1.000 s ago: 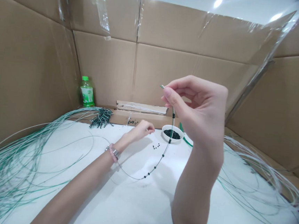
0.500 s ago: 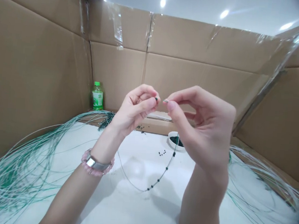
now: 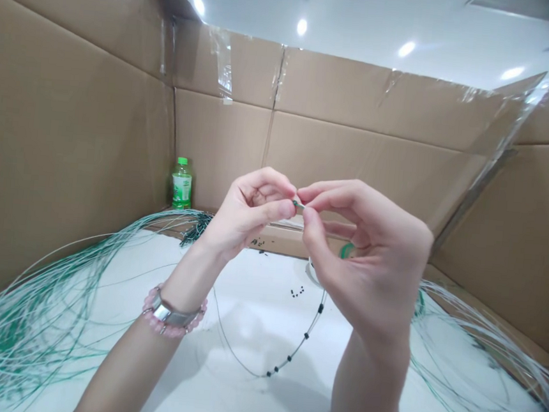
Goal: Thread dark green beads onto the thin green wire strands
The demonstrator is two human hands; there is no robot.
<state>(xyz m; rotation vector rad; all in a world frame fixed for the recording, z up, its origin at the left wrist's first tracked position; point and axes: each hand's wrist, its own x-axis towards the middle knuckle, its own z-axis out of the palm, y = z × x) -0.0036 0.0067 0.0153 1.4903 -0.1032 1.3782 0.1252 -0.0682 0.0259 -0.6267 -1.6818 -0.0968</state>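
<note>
Two bare hands meet at centre frame above a white table (image 3: pixel 265 308). The right hand (image 3: pixel 370 259) has its fingers clenched in a pinch on a thin green-and-white coated wire (image 3: pixel 298 349), the tip of which shows between the fingertips of both hands. The left hand (image 3: pixel 249 213) has its fingers pinched closed against that tip; whatever they hold there is too small to tell. Below the right hand, the wire droops toward lower centre, with small black beads spaced along it. Loose small black beads (image 3: pixel 297 291) lie on the table beneath the hands, and a white bowl (image 3: pixel 311 272) is mostly hidden behind the right hand. Large tangles of similar wire (image 3: pixel 17 344) spread across the lower left. The step in hand appears to be close fingertip work at the wire's tip, calling for a steady, exact pinch.
</note>
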